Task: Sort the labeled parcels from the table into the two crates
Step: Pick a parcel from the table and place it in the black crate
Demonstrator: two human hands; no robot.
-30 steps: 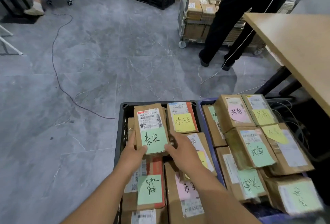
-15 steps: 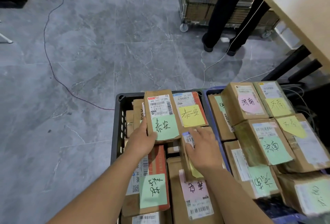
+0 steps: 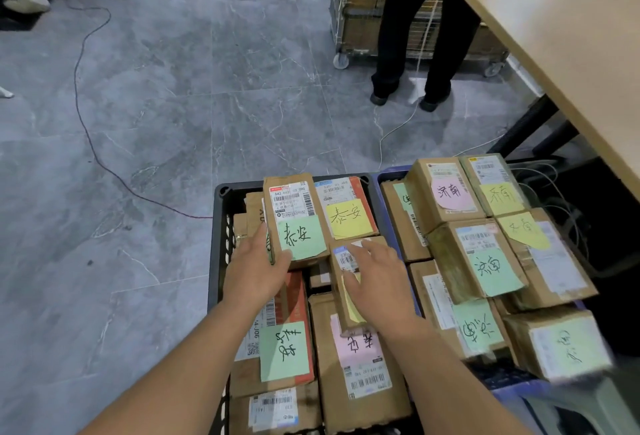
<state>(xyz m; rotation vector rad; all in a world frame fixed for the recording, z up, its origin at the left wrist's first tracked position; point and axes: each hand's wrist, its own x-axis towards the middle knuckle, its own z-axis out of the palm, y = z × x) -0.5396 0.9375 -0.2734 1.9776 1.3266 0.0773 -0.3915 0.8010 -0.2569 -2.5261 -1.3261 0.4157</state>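
Holds green-note parcel (image 3: pixel 299 223) in left hand (image 3: pixel 256 270): thumb on the note's near corner, fingers round the left side. Keeps it at the far left of the black crate (image 3: pixel 216 247), atop other parcels, just beside the red-edged parcel (image 3: pixel 349 207) on its right.

Against 1.0 s ago: no longer steadies that parcel with right hand (image 3: pixel 379 282). Lays it instead on the small yellow-note parcel (image 3: pixel 341 259) just near of the red-edged one, fingers straight across the top, no curl round an edge visible. Against 0.5 s ago: same 2 contacts, green-note parcel pushed slightly toward the far rim.

Reads as: green-note parcel seated or nearly so, release pending; small parcel probably next for squaring up in the same crate. Judges sorting well along, both crates packed.

Edges: works with left hand just beside the black crate's left wall. Sees dark spare room only in the far-left corner and in 1 recess between the 2 hands. Finds blue crate (image 3: pixel 389 174) on the right heaped above its rim, parcels tilted, near-right one blurred. Notes table (image 3: pixel 571 70) edge overhanging at far right, a standing person (image 3: pixel 412 18) and wheeled cart (image 3: pixel 356 29) far, red cable (image 3: pixel 86 129) on the floor to the left.
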